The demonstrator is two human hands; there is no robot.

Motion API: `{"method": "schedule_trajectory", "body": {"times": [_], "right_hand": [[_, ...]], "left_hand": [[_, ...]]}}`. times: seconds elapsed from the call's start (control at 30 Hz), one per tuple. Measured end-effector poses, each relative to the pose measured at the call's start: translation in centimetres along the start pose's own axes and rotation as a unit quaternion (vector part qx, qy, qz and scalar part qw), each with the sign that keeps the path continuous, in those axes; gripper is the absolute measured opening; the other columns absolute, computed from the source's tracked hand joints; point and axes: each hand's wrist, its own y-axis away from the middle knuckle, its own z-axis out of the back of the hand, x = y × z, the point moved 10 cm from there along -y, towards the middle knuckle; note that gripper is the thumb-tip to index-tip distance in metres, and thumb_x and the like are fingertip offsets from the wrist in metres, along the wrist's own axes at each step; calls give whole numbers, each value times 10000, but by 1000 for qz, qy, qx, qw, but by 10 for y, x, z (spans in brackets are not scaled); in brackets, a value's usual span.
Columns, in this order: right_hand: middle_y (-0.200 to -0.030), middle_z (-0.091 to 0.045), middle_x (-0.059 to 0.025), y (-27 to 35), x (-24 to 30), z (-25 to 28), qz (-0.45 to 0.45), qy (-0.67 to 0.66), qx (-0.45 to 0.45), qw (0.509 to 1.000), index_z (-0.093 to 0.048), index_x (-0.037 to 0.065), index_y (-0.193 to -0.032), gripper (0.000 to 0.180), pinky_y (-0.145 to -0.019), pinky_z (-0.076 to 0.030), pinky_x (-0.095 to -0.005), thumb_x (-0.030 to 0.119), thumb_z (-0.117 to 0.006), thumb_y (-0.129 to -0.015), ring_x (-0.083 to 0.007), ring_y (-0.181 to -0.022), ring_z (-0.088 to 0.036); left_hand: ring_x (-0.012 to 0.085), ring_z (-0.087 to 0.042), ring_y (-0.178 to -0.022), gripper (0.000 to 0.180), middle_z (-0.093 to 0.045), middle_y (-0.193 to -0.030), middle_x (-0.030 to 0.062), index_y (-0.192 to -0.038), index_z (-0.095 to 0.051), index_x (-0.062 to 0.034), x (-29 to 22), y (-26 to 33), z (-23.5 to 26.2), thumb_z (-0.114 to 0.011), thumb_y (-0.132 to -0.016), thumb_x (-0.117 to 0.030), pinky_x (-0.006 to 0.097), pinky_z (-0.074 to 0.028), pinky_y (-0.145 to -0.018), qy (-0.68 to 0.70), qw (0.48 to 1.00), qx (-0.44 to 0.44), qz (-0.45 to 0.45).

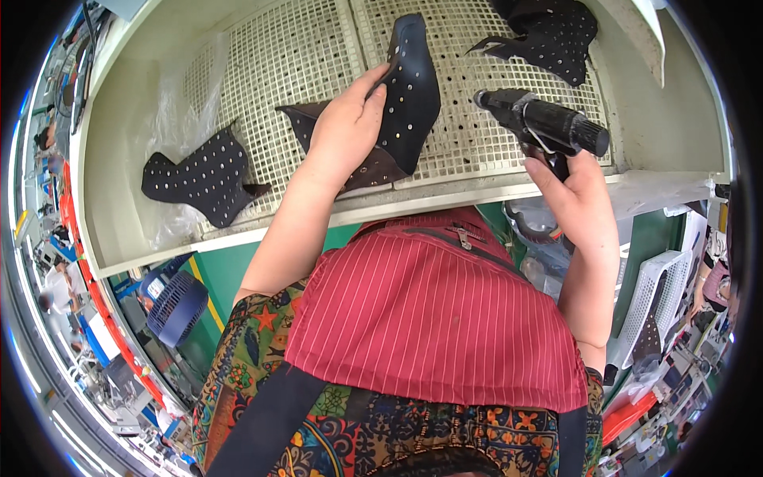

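Observation:
My left hand (350, 119) is closed on the edge of a black shoe upper (409, 95) dotted with small metal studs. The piece stands partly folded over the grid, and its brown inner side shows below my wrist. In my right hand (576, 187) is a dark spray gun (544, 123), gripped by its handle; a metal trigger shows near my fingers. The nozzle points left toward the upper, apart from it. To the left lies another studded upper (203, 175), and at the far right of the tray is one more studded piece (552, 40).
A pale tray (381, 203) with raised walls holds the cream plastic grid (278, 60). Clear plastic film (187, 103) lies at its left. Below the tray's front edge are a blue fan (176, 308) on the left and a white perforated basket (656, 294) on the right.

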Motion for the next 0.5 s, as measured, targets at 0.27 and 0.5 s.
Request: {"method": "schedule_trajectory", "body": {"times": [0.27, 0.5], "right_hand": [[-691, -591, -172, -2, -1, -12, 19, 2, 28, 999, -606, -40, -937, 255, -612, -452, -380, 187, -653, -833, -295, -608, -549], [-809, -622, -218, -2, 17, -28, 88, 66, 118, 987, -592, -6, -1042, 302, -687, -475, -433, 188, -649, -817, -406, -764, -597]], "left_hand": [[336, -539, -1162, 401, -567, -1246, 190, -1329, -476, -95, -3, 24, -6, -416, -976, -276, 362, -405, -987, 69, 996, -52, 5], [309, -548, -1162, 404, -575, -1239, 190, -1338, -459, -53, -14, 40, -9, -412, -981, -235, 351, -404, -985, 67, 994, -82, -16]]}}
